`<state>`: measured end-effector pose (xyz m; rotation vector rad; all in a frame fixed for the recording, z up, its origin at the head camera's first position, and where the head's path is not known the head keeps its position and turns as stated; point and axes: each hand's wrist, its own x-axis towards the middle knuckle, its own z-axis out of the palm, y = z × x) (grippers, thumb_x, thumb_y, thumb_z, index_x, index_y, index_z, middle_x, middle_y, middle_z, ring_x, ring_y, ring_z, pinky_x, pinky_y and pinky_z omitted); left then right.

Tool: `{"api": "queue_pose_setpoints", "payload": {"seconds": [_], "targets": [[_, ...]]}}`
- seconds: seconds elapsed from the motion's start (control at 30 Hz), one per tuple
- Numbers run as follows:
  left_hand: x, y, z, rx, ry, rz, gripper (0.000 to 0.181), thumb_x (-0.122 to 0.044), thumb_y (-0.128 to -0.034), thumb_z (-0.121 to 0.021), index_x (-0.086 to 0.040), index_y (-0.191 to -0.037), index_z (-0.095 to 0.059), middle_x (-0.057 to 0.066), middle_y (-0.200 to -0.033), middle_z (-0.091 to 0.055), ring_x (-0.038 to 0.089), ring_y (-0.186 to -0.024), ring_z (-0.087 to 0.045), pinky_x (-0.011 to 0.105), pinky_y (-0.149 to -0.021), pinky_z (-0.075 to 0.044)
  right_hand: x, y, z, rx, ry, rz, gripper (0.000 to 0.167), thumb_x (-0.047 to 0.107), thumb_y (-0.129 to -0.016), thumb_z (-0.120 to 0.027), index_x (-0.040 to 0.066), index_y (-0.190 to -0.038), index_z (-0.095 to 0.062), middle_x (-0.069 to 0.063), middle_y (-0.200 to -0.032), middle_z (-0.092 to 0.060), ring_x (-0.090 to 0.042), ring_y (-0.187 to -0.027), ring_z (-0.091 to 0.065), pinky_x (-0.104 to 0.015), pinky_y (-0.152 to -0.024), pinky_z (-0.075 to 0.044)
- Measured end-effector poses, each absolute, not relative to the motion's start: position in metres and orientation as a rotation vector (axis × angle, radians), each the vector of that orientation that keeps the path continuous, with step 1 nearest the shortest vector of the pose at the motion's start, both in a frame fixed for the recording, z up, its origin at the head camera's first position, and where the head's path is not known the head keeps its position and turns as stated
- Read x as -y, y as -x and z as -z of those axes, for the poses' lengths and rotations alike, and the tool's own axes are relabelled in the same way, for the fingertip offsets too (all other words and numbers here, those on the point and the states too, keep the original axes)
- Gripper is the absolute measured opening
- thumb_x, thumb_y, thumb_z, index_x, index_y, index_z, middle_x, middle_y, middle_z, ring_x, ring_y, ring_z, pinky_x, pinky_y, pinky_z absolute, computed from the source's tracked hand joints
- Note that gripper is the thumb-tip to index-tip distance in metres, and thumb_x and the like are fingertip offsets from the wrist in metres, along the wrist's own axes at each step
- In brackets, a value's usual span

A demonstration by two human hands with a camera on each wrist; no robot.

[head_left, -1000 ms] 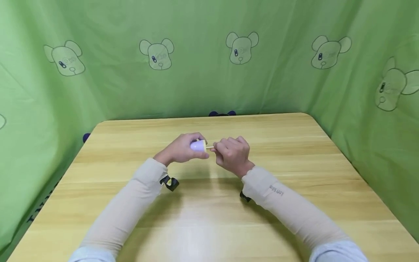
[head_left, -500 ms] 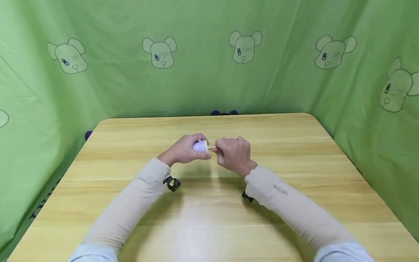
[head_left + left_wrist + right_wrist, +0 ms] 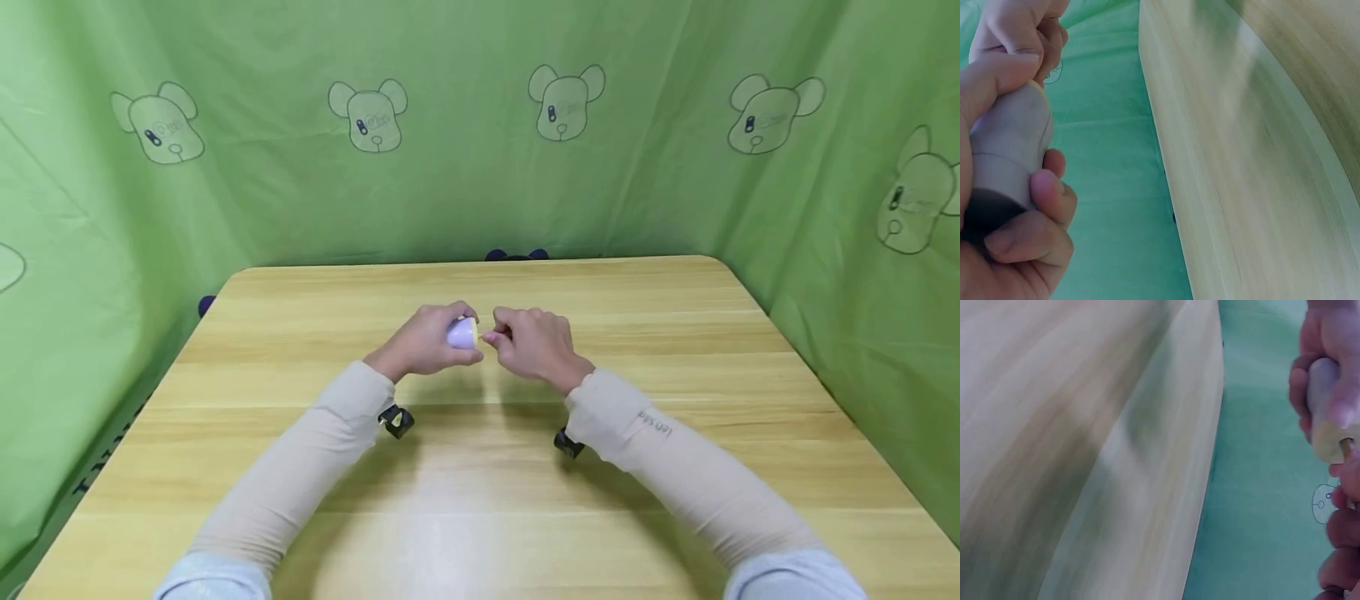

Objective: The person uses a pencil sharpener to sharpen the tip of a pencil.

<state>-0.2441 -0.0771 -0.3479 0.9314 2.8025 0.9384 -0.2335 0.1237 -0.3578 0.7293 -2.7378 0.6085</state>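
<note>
Over the table's middle, my left hand (image 3: 423, 343) grips a lavender pencil sharpener (image 3: 461, 334) lying sideways in the air. In the left wrist view its smooth body (image 3: 1007, 134) ends dark near the palm, with fingers and thumb wrapped round it. The cream end face (image 3: 1327, 442) points at my right hand (image 3: 534, 343). A thin wood-coloured pencil (image 3: 1345, 447) enters the hole in that face. Thumb and forefinger of my right hand pinch the pencil close to the hole. Most of the pencil is hidden by the right hand.
The wooden table (image 3: 480, 467) lies below both hands. Behind and beside it hangs a green curtain (image 3: 465, 192) printed with bear heads. Black wrist mounts (image 3: 397, 422) hang under both sleeves.
My right hand has turned at the wrist, and its thumb and forefinger have shifted on the pencil. Less pencil shows between the hands. The left hand keeps its grip on the sharpener.
</note>
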Motion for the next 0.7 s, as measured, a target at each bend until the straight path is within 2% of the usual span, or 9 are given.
{"api": "queue_pose_setpoints", "payload": {"seconds": [0.23,0.4,0.57,0.63,0.7], "targets": [[0.074,0.239,0.349,-2.902,-1.018,-0.838,0.049,-0.028,-0.0797,-0.078,-0.003,-0.118,-0.06,0.008,-0.095,-0.065,0.019,-0.078,-0.058,0.027,-0.063,-0.049,-0.126,0.241,0.346,3.04,-0.644,-0.892,0.032,0.031,-0.096,-0.059,0.015,-0.07,-0.048,0.001,-0.061,-0.045,-0.015,-0.052,-0.039,-0.029,-0.046,-0.027],[0.075,0.241,0.347,-2.926,-1.005,-0.825,0.05,-0.028,-0.0792,-0.079,-0.004,-0.119,-0.06,0.009,-0.099,-0.066,0.021,-0.081,-0.059,0.029,-0.066,-0.05,-0.126,0.242,0.346,2.999,-0.663,-0.955,0.028,0.033,-0.095,-0.061,0.015,-0.075,-0.054,0.0,-0.066,-0.051,-0.016,-0.055,-0.042,-0.03,-0.049,-0.031],[0.078,0.247,0.345,-2.862,-0.904,-0.876,0.052,-0.029,-0.0797,-0.079,-0.006,-0.122,-0.059,0.007,-0.094,-0.063,0.02,-0.079,-0.059,0.028,-0.064,-0.051,-0.129,0.241,0.358,2.721,-0.827,-0.733,0.016,0.029,-0.09,-0.07,0.013,-0.088,-0.065,-0.001,-0.089,-0.061,-0.02,-0.073,-0.057,-0.036,-0.061,-0.047],[0.079,0.249,0.344,-2.849,-0.883,-0.889,0.053,-0.031,-0.0803,-0.079,-0.007,-0.122,-0.058,0.007,-0.091,-0.062,0.02,-0.077,-0.059,0.029,-0.062,-0.051,-0.131,0.242,0.364,2.523,-0.888,-0.608,0.015,0.025,-0.087,-0.074,0.011,-0.09,-0.068,-0.004,-0.095,-0.062,-0.023,-0.08,-0.059,-0.041,-0.071,-0.047],[0.079,0.25,0.343,-2.841,-0.873,-0.911,0.052,-0.033,-0.0808,-0.078,-0.008,-0.122,-0.057,0.006,-0.089,-0.061,0.02,-0.076,-0.058,0.029,-0.061,-0.05,-0.132,0.245,0.371,2.305,-0.897,-0.487,0.016,0.024,-0.085,-0.075,0.01,-0.088,-0.069,-0.007,-0.095,-0.064,-0.026,-0.081,-0.06,-0.048,-0.078,-0.042]]}}
